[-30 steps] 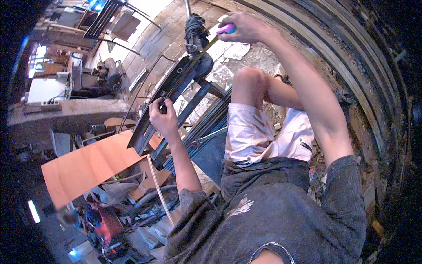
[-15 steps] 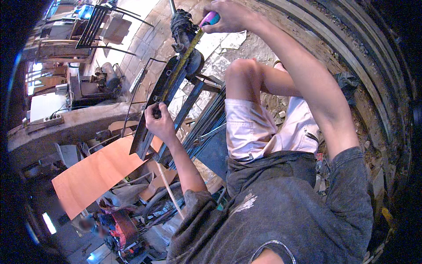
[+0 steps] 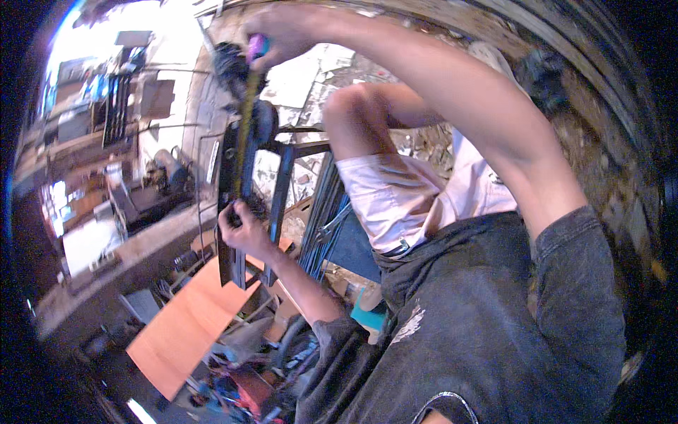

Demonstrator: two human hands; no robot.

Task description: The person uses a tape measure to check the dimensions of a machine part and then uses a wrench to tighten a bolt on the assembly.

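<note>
A purple and teal tape measure (image 3: 257,48) is gripped in my right hand (image 3: 289,30) at the far end of a dark metal frame. Its yellow blade (image 3: 245,131) runs straight out along a dark steel bar (image 3: 229,159) toward me. At the blade's near end, my left hand (image 3: 246,230) is closed in a pinch against the bar; the fingertips hide the tip of the tape. Beside the right hand, a dark wrapped bundle (image 3: 233,63) sits on the frame's far end. Blur keeps the blade's markings from being readable.
An orange-brown board (image 3: 194,328) leans left of the frame's near end. Long thin metal rods (image 3: 321,219) lie to its right, near my bent knee (image 3: 364,113). Machinery (image 3: 152,184) stands farther left, and scraps cover the ground.
The whole view has swung, so the frame stands more upright and farther left in the picture. Both hands keep hold of the tape measure, its blade still stretched along the bar.
</note>
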